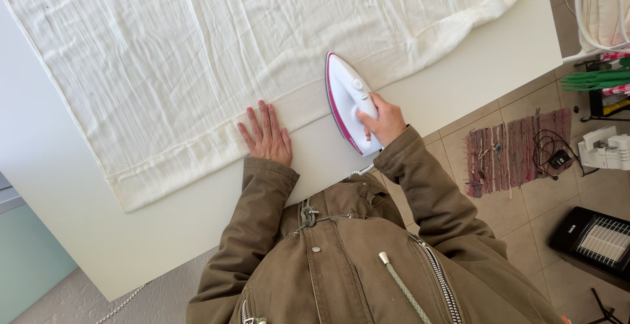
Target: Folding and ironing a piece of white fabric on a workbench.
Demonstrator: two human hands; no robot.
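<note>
White worktop (459,81) carries a creased cream cloth (216,48); left hand (268,138) lies flat on its near hem, fingers apart, right hand (384,122) clamped on a white-and-pink iron (346,98) at the hem

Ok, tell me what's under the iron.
The iron, gripped by the right hand, rests on the white cloth's hem and the white table. Its soleplate is hidden.
</note>
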